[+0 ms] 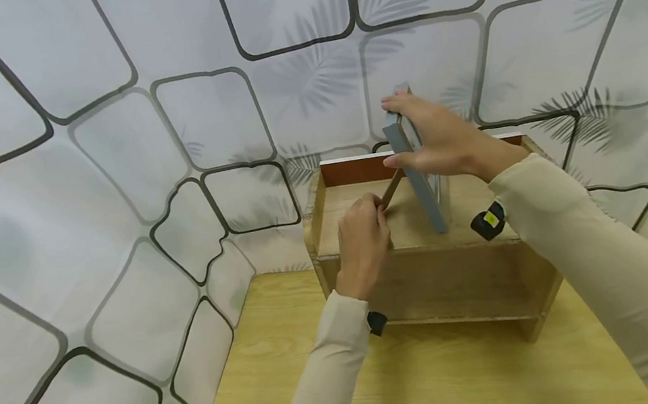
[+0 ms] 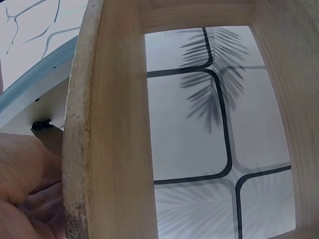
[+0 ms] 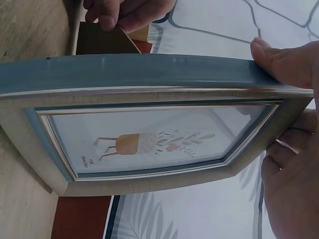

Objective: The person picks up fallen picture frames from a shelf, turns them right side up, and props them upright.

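A picture frame point(image 1: 416, 179) with a blue-grey edge stands nearly upright on the top of a small wooden shelf unit point(image 1: 472, 186). My right hand point(image 1: 444, 135) grips the frame at its upper end, thumb on the near edge and fingers at the far side. In the right wrist view the front of the picture frame point(image 3: 149, 174) shows a printed animal-and-flower picture behind glazing. Behind the frame, my left hand point(image 1: 362, 238) pinches a brown back stand point(image 1: 392, 187) that slants out from it. In the left wrist view the left hand point(image 2: 30, 184) is partly hidden by the shelf's front edge.
Below the top, the shelf unit has an open compartment point(image 1: 451, 281). It stands on a yellow wood-grain table point(image 1: 283, 357). Patterned cloth point(image 1: 312, 108) hangs behind and to the left. A reddish-brown back rail point(image 1: 351, 171) runs along the shelf's rear.
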The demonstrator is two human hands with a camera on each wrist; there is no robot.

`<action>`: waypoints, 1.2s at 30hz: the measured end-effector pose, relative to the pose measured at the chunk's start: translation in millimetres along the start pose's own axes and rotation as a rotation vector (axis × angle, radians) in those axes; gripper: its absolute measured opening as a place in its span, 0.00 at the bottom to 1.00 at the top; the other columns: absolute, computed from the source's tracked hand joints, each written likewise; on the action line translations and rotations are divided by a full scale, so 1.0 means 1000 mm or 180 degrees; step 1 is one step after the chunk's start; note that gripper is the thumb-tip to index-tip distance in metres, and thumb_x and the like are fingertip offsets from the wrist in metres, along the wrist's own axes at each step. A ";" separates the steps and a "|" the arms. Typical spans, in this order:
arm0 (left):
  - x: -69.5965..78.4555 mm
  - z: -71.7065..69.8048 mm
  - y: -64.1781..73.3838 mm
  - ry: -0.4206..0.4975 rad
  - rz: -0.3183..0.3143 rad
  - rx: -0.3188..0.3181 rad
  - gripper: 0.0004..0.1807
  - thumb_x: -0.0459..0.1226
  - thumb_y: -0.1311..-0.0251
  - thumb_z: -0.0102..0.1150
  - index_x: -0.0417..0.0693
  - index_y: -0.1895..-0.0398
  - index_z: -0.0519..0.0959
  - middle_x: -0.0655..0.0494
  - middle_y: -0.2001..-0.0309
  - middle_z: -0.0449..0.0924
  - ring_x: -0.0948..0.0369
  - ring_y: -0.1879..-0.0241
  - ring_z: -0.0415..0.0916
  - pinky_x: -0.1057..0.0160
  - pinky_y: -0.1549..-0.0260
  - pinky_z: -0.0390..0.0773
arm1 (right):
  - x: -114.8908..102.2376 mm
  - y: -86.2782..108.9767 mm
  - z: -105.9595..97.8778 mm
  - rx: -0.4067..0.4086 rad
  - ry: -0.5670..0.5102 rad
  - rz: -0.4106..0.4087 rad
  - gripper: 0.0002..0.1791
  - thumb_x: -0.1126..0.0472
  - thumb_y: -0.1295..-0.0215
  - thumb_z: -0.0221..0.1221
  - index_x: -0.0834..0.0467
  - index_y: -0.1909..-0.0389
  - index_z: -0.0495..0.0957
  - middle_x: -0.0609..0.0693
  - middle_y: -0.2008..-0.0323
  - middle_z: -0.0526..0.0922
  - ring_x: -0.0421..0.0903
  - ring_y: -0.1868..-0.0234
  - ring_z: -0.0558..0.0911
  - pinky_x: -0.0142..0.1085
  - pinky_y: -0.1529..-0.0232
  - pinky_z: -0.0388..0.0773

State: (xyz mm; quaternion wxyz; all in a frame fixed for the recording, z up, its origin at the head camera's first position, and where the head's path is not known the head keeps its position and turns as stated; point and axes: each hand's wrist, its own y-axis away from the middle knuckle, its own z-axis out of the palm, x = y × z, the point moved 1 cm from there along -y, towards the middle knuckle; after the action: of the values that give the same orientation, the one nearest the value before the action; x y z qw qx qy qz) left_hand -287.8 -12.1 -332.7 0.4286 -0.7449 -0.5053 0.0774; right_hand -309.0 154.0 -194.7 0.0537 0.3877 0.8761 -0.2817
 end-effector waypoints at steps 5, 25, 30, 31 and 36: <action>-0.002 0.002 0.002 -0.0062 -0.0041 -0.0047 0.02 0.31 0.33 0.62 0.41 0.62 0.83 0.51 0.68 0.86 0.56 0.69 0.85 0.59 0.69 0.84 | 0.001 -0.003 0.004 -0.0050 -0.0001 -0.0016 0.48 0.57 0.38 0.70 0.69 0.24 0.56 0.64 0.23 0.57 0.59 0.20 0.48 0.50 0.22 0.45; 0.032 -0.026 0.014 0.0901 -0.0144 0.0274 0.21 0.46 0.36 0.69 0.35 0.52 0.83 0.47 0.63 0.89 0.62 0.67 0.88 0.73 0.67 0.82 | 0.030 -0.025 -0.026 0.0390 -0.0562 0.0226 0.30 0.52 0.17 0.38 0.63 0.23 0.57 0.60 0.21 0.50 0.53 0.20 0.47 0.47 0.22 0.40; 0.044 -0.012 0.007 0.0798 -0.0227 0.0180 0.23 0.53 0.42 0.72 0.41 0.63 0.84 0.52 0.68 0.89 0.65 0.70 0.86 0.74 0.69 0.81 | 0.042 -0.033 -0.016 0.0062 -0.0657 0.0443 0.32 0.47 0.17 0.34 0.61 0.21 0.54 0.58 0.20 0.46 0.55 0.20 0.43 0.53 0.22 0.38; 0.046 -0.009 0.006 0.0786 -0.0241 0.0172 0.22 0.54 0.43 0.72 0.42 0.65 0.84 0.54 0.69 0.89 0.66 0.72 0.86 0.74 0.71 0.80 | 0.044 -0.034 -0.014 0.0031 -0.0662 0.0453 0.33 0.46 0.17 0.35 0.61 0.21 0.54 0.58 0.20 0.46 0.56 0.20 0.43 0.54 0.22 0.38; 0.049 0.001 0.001 0.0707 -0.0221 0.0179 0.20 0.53 0.41 0.71 0.45 0.68 0.82 0.57 0.73 0.88 0.69 0.75 0.84 0.76 0.76 0.76 | 0.048 -0.033 -0.009 -0.0005 -0.0711 0.0468 0.34 0.45 0.17 0.37 0.64 0.24 0.59 0.61 0.21 0.49 0.63 0.22 0.51 0.59 0.25 0.46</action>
State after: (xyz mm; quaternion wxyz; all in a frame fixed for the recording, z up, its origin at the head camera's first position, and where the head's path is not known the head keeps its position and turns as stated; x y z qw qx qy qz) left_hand -264.0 28.3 -318.7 0.5051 -0.7187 -0.4778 -0.0064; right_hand -365.2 171.7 -187.5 0.1716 0.4170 0.8341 -0.3178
